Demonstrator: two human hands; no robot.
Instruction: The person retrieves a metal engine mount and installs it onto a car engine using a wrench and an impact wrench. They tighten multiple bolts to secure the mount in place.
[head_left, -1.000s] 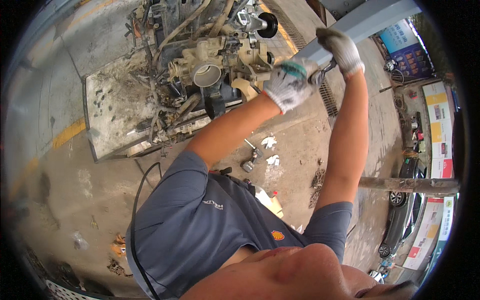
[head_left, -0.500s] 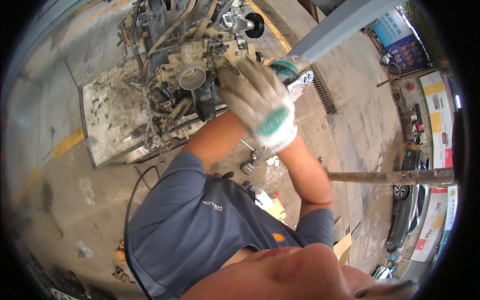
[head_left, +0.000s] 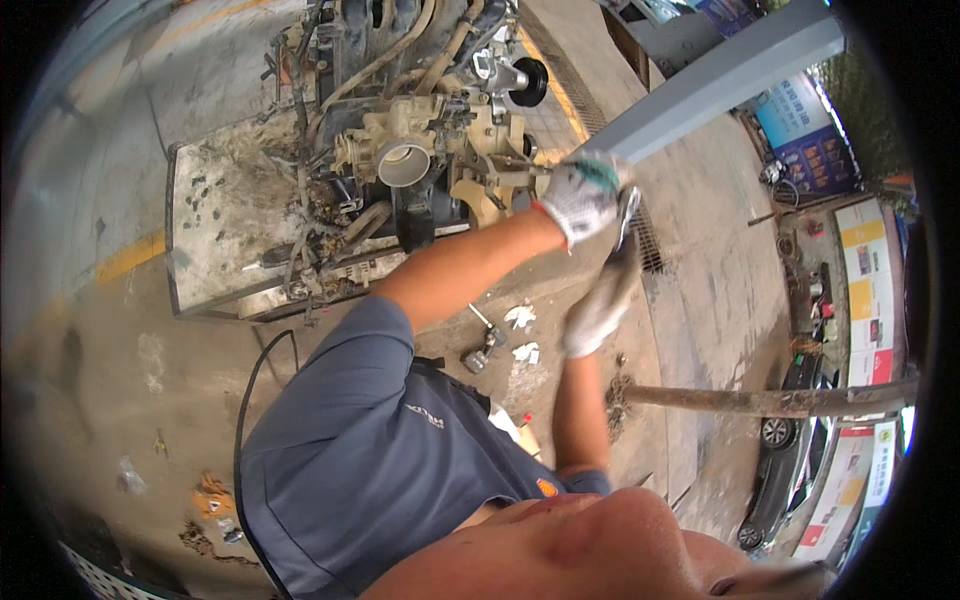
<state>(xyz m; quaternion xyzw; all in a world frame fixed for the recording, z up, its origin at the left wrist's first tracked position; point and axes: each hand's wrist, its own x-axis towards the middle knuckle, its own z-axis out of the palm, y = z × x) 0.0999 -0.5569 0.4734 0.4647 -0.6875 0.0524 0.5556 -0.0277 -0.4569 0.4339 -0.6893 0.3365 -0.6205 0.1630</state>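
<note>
My left hand (head_left: 585, 195), in a white work glove with a green patch, is closed around the head end of a shiny ratchet wrench (head_left: 629, 212). A thin bar (head_left: 520, 168) runs from that hand toward the side of a dirty engine (head_left: 440, 135). My right hand (head_left: 602, 305), gloved too and slightly blurred, has its dark-stained fingers closed on the wrench's lower end. The engine's round throttle opening (head_left: 404, 165) faces me, left of my left hand. The glove hides how the bar meets the wrench.
The engine rests by a grimy white-topped stand (head_left: 225, 215). A grey post (head_left: 715, 85) rises beyond my hands, beside a floor grate (head_left: 650, 245). A power tool (head_left: 482, 352) and white scraps (head_left: 522, 352) lie on the floor below. A brown pole (head_left: 770, 402) stands at right.
My right hand has come down from in front of the engine to the wrench's lower end. My left hand stays at its head. The view has shifted, uncovering the engine's side.
</note>
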